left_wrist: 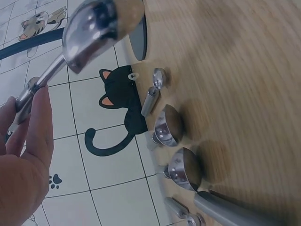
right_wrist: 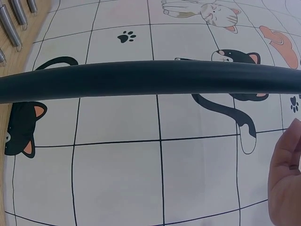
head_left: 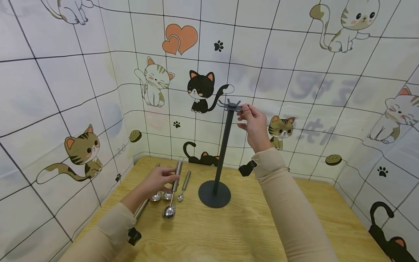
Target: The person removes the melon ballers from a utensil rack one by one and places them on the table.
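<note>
My left hand (head_left: 160, 182) grips a shiny metal ladle (head_left: 168, 211) by its handle, its round bowl hanging lowest. In the left wrist view the bowl of that ladle (left_wrist: 91, 35) is close to the camera, beyond the fingers (left_wrist: 40, 127). A dark grey stand (head_left: 224, 149) rises from a round base on the wooden table, with a ring of hooks (head_left: 231, 105) at its top. Thumb and fingers of my right hand (head_left: 256, 127) pinch one hook on the ring's right side. Only part of this hand (right_wrist: 284, 181) shows in the right wrist view.
A small measuring-style spoon (head_left: 184, 185) lies left of the stand's base (head_left: 209, 200). Two deep-bowled ladles (left_wrist: 183, 169) (left_wrist: 168, 126) and another grey-handled utensil (left_wrist: 230, 209) lie on the table (head_left: 229, 233). Cat-patterned tiled walls (head_left: 255, 83) enclose the back and sides.
</note>
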Demonstrator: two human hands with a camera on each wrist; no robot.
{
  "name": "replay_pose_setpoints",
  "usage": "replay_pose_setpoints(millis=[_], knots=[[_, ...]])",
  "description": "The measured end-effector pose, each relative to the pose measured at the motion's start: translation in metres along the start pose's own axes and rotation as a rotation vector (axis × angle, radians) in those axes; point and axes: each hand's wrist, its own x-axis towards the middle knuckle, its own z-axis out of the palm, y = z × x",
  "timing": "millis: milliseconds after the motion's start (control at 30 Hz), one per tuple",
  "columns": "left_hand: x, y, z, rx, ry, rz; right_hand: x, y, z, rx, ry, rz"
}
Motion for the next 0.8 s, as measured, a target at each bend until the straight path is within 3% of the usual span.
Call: replay_pose_setpoints(millis=[467, 800], knots=[[-0.017, -0.02, -0.02, -0.016, -0.016, -0.037, 0.0, 0.001, 0.0, 0.023, -0.016, 0.001], [-0.031, -0.029, -0.024, 0.004, -0.025, -0.065, -0.001, 0.0, -0.001, 0.033, -0.016, 0.002]])
